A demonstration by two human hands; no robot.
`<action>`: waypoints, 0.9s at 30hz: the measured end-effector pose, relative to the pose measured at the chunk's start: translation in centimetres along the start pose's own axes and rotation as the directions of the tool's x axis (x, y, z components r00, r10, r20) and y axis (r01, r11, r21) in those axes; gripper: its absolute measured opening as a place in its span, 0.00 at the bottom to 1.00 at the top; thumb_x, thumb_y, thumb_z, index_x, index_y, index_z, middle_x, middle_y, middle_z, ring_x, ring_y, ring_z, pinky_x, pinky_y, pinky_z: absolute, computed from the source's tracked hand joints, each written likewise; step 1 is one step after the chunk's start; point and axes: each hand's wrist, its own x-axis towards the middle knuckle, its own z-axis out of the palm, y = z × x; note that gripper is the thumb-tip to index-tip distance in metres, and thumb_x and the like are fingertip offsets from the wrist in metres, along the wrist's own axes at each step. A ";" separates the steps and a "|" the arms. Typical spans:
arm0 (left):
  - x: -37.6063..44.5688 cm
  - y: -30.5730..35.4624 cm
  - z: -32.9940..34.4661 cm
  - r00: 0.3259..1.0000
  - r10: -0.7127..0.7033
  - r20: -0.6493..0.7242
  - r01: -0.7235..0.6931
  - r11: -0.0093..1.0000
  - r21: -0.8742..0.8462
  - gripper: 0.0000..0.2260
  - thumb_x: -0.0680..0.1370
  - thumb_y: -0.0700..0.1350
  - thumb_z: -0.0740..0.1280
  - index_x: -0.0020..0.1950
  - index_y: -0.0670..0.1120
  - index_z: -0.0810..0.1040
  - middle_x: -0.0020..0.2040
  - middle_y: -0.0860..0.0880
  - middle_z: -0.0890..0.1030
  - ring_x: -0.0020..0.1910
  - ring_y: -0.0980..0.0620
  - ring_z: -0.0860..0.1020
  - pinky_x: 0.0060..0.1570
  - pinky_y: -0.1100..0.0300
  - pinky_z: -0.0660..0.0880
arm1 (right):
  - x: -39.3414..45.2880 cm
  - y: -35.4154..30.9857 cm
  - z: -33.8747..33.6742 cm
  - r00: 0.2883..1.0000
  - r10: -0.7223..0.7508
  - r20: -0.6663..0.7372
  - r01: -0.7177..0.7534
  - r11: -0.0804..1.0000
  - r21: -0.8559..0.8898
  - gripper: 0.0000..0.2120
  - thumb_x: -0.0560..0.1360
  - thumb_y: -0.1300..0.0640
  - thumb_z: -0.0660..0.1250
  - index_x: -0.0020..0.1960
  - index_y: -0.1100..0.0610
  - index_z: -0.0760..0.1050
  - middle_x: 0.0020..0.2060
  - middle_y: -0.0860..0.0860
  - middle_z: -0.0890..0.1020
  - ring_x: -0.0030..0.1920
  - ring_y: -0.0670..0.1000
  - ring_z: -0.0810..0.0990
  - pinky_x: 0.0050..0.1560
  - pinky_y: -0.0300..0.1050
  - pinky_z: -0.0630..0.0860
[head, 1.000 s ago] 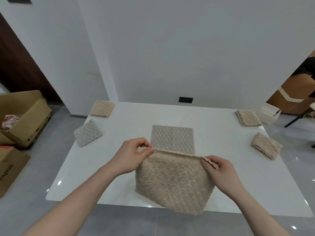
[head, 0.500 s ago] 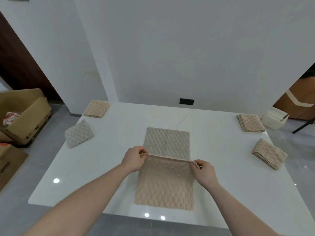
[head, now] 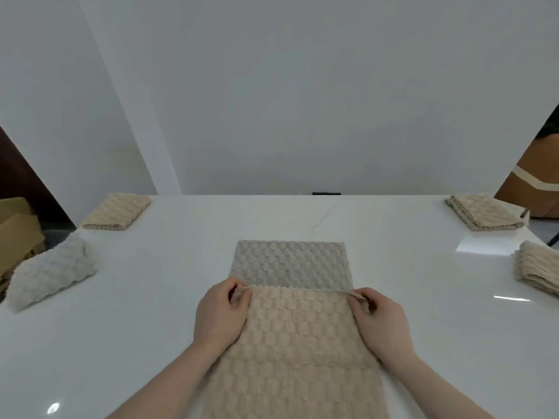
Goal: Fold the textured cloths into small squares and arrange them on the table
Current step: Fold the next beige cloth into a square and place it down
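At the far left edge of the white table (head: 145,297), a grey folded cloth (head: 50,275) lay bunched at a slant, with cardboard boxes (head: 16,234) on the floor just beyond it. Behind it, at the table's back left corner, a beige folded cloth (head: 117,211) sat flat.

In the middle, a grey cloth (head: 290,263) lay spread flat on the table. Its near edge was covered by the far edge of the beige cloth (head: 299,343) I was working on, which stretched flat from there toward me and ran out of view at the bottom.

My left hand (head: 219,313) pinched the beige cloth's far left corner, thumb and curled fingers closed on the fabric, and the heel of the hand rested at the cloth's left edge. My right hand (head: 379,322) pinched the far right corner in the same way, fingers curled round the hem. The edge between my hands was pulled straight and lay right along the grey cloth.

To the right, at the back right corner, another beige folded square (head: 484,215) lay with its layered edges showing. Nearer, at the right edge of the table, a second folded beige stack (head: 538,270) was partly cut off by the frame. A black socket (head: 326,193) showed on the wall just behind the table.
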 end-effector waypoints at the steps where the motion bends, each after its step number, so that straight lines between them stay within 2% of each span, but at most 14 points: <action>1: 0.0 -0.5 0.5 0.999 0.013 -0.037 -0.013 1.000 -0.009 0.06 0.77 0.54 0.70 0.42 0.56 0.78 0.38 0.61 0.81 0.39 0.62 0.79 0.41 0.58 0.76 | -0.1 0.5 0.6 0.998 -0.025 -0.050 0.024 0.999 -0.021 0.04 0.77 0.47 0.69 0.43 0.40 0.81 0.38 0.34 0.83 0.42 0.38 0.81 0.45 0.40 0.76; 5: -0.1 -1.8 0.9 0.995 0.004 -0.104 -0.020 0.987 -0.160 0.02 0.77 0.53 0.71 0.45 0.57 0.82 0.41 0.62 0.83 0.41 0.63 0.80 0.42 0.64 0.74 | -0.2 1.7 1.3 0.990 -0.107 -0.095 0.107 0.994 -0.003 0.04 0.76 0.46 0.69 0.43 0.41 0.82 0.38 0.33 0.83 0.42 0.36 0.80 0.43 0.37 0.73; 10: 0.1 -2.6 1.5 0.989 0.065 -0.132 -0.081 0.990 -0.116 0.03 0.78 0.52 0.70 0.45 0.56 0.82 0.41 0.59 0.83 0.44 0.61 0.80 0.44 0.61 0.73 | -0.1 2.2 1.6 0.984 -0.138 -0.113 0.142 0.990 0.023 0.06 0.77 0.47 0.68 0.44 0.43 0.83 0.39 0.38 0.85 0.44 0.39 0.81 0.47 0.44 0.75; 13: -0.3 -2.5 1.4 0.985 0.055 -0.164 -0.072 0.992 -0.101 0.05 0.78 0.51 0.68 0.45 0.53 0.81 0.40 0.57 0.82 0.43 0.54 0.79 0.45 0.58 0.74 | -0.1 2.6 1.6 0.978 -0.152 -0.141 0.159 0.986 0.044 0.08 0.77 0.48 0.68 0.43 0.46 0.84 0.38 0.42 0.85 0.44 0.45 0.82 0.46 0.44 0.75; 16: -1.4 -1.5 1.1 0.984 0.067 -0.163 -0.071 0.997 -0.016 0.05 0.79 0.50 0.67 0.46 0.52 0.81 0.37 0.57 0.80 0.42 0.52 0.78 0.43 0.58 0.72 | -0.3 2.8 1.6 0.975 -0.136 -0.175 0.148 0.987 0.059 0.08 0.77 0.49 0.67 0.42 0.47 0.83 0.37 0.43 0.84 0.43 0.48 0.82 0.44 0.45 0.74; 22: -2.0 -1.0 1.0 0.976 0.110 -0.186 -0.104 0.994 0.038 0.07 0.79 0.48 0.66 0.41 0.52 0.78 0.35 0.56 0.80 0.37 0.59 0.76 0.36 0.61 0.69 | -0.6 2.8 1.5 0.964 -0.176 -0.199 0.193 0.978 0.072 0.09 0.77 0.52 0.68 0.39 0.48 0.81 0.35 0.43 0.83 0.40 0.44 0.81 0.40 0.43 0.72; 27: -1.1 -1.5 1.4 0.973 0.116 -0.197 -0.116 0.993 0.016 0.07 0.78 0.48 0.66 0.41 0.52 0.79 0.36 0.57 0.80 0.39 0.57 0.77 0.37 0.60 0.69 | 0.0 3.0 1.8 0.949 -0.212 -0.233 0.231 0.971 0.057 0.10 0.77 0.53 0.69 0.37 0.49 0.81 0.32 0.43 0.82 0.36 0.42 0.79 0.37 0.39 0.70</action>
